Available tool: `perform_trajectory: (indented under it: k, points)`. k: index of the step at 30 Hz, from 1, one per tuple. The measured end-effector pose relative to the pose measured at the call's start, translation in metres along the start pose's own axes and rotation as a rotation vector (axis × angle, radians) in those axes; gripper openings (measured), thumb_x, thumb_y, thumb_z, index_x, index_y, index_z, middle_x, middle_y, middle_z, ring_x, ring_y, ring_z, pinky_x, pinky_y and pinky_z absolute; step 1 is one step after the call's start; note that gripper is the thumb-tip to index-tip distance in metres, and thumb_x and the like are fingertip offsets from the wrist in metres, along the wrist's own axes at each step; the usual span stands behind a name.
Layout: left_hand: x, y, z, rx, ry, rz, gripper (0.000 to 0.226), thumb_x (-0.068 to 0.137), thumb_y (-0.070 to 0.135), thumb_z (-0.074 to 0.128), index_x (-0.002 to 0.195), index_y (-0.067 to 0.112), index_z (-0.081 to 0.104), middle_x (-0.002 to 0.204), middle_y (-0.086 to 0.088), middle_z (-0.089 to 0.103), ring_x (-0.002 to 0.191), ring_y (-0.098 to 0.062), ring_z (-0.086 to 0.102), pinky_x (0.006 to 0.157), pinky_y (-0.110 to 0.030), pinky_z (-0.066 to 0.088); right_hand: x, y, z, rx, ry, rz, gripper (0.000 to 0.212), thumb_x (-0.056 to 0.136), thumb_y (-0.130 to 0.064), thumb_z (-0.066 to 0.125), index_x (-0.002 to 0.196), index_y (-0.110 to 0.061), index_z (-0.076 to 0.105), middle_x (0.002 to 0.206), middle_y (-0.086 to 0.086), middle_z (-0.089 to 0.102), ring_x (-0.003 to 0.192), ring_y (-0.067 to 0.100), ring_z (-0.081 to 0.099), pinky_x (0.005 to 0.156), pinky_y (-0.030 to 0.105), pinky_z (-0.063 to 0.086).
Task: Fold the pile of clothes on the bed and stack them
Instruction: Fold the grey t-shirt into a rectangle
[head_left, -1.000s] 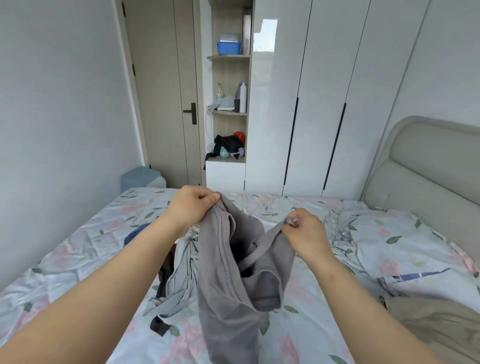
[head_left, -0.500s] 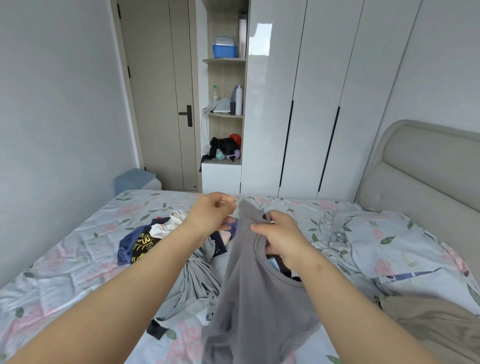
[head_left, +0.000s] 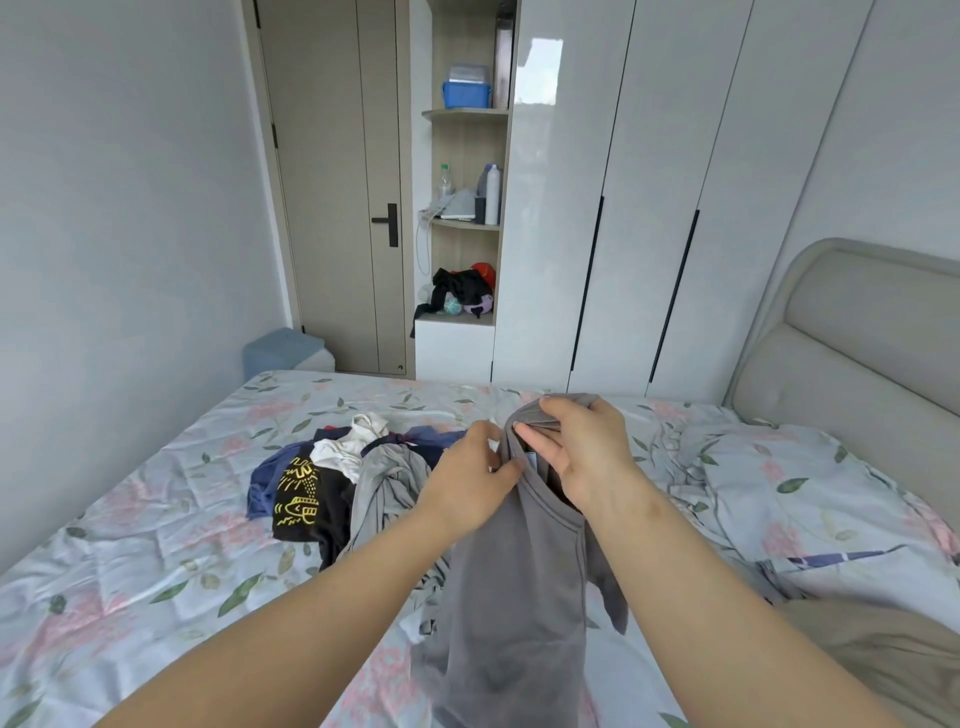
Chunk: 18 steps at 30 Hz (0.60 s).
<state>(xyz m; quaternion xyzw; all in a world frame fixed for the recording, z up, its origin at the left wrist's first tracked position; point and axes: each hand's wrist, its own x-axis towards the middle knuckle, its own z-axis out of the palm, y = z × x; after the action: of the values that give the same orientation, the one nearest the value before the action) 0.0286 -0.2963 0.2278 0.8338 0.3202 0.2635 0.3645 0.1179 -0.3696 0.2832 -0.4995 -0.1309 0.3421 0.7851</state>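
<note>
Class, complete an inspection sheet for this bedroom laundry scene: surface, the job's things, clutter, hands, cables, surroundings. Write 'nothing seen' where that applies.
Surface: bed, rumpled floral sheet.
Job's things: grey top held up by its neckline; unfolded pile of clothes lying on the bed left of it; no folded stack seen.
Clutter: beige cloth at lower right.
Hands: left hand pinches the grey top's edge; right hand grips its collar.
Cables: white cord hanging beside the open shelves.
Surroundings: closed door, white wardrobe, padded headboard.
</note>
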Motion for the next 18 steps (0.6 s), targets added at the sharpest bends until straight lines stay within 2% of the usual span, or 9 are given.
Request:
perform_trajectory:
  k: [2,5,6,7,10,13,16,18]
  points:
    - [0.002,-0.006,0.001,0.030,-0.062,-0.053,0.018,0.088,0.023,0.057,0.104,0.016,0.054,0.078,0.000,0.062,0.084,-0.023,0.061,0.064,-0.028,0.039,0.000,0.001,-0.002,0.000,0.012,-0.005,0.009,0.091,0.006,0.052,0.093,-0.003,0.051,0.079,0.015,0.058,0.068,0.020,0.062,0.054,0.024,0.058]
    - [-0.001,-0.006,0.004,-0.259,-0.166,-0.151,0.037,0.070,0.043,0.071,0.099,0.029,0.054,0.082,0.006,0.060,0.080,-0.010,0.060,0.060,-0.022,0.041,-0.001,0.005,-0.004,-0.005,0.021,-0.003,0.009,0.091,0.005,0.052,0.092,-0.004,0.052,0.078,0.015,0.056,0.066,0.020,0.061,0.052,0.023,0.057]
    - [-0.001,-0.005,0.007,-0.274,-0.155,-0.155,0.039,0.067,0.046,0.073,0.095,0.031,0.052,0.083,0.008,0.059,0.078,-0.006,0.058,0.058,-0.020,0.039,-0.002,0.006,-0.004,-0.008,0.015,0.007,0.008,0.091,0.004,0.052,0.090,-0.003,0.052,0.077,0.015,0.057,0.065,0.020,0.062,0.052,0.023,0.057]
    - [0.001,-0.006,0.009,-0.214,-0.122,-0.156,0.033,0.070,0.044,0.073,0.088,0.030,0.050,0.082,0.008,0.058,0.078,-0.006,0.058,0.058,-0.021,0.038,-0.002,0.007,-0.004,-0.017,0.006,0.020,0.007,0.091,0.003,0.053,0.087,-0.003,0.052,0.074,0.015,0.058,0.063,0.020,0.062,0.052,0.023,0.057]
    - [0.006,-0.013,0.005,0.133,0.015,-0.176,0.021,0.084,0.028,0.058,0.073,0.023,0.042,0.082,-0.002,0.059,0.088,-0.025,0.059,0.064,-0.029,0.037,-0.002,0.003,-0.006,-0.118,-0.013,0.031,0.012,0.091,-0.005,0.058,0.080,-0.005,0.052,0.056,0.009,0.061,0.054,0.019,0.066,0.048,0.023,0.055]
    - [0.007,-0.022,-0.002,0.263,0.074,-0.192,0.007,0.084,0.017,0.051,0.084,0.019,0.044,0.080,0.001,0.053,0.084,-0.025,0.052,0.066,-0.029,0.037,-0.001,0.003,-0.010,-0.174,-0.001,0.003,0.018,0.090,-0.005,0.059,0.075,-0.007,0.048,0.054,0.008,0.060,0.046,0.015,0.066,0.043,0.020,0.051]
    - [0.007,-0.037,-0.008,0.359,0.035,-0.208,0.011,0.083,0.005,0.045,0.088,0.015,0.044,0.089,-0.005,0.056,0.091,-0.027,0.055,0.066,-0.029,0.038,-0.001,0.003,-0.015,-0.122,0.029,-0.017,0.020,0.091,-0.003,0.056,0.074,-0.007,0.045,0.049,0.007,0.059,0.046,0.016,0.065,0.042,0.020,0.050]
    - [0.004,-0.053,-0.016,0.415,-0.012,-0.267,0.014,0.082,0.003,0.044,0.088,0.015,0.048,0.096,-0.009,0.060,0.088,-0.027,0.054,0.068,-0.029,0.042,0.001,-0.001,-0.019,-0.078,0.069,-0.047,0.021,0.092,-0.002,0.053,0.074,-0.008,0.044,0.053,0.009,0.058,0.045,0.015,0.065,0.042,0.021,0.051]
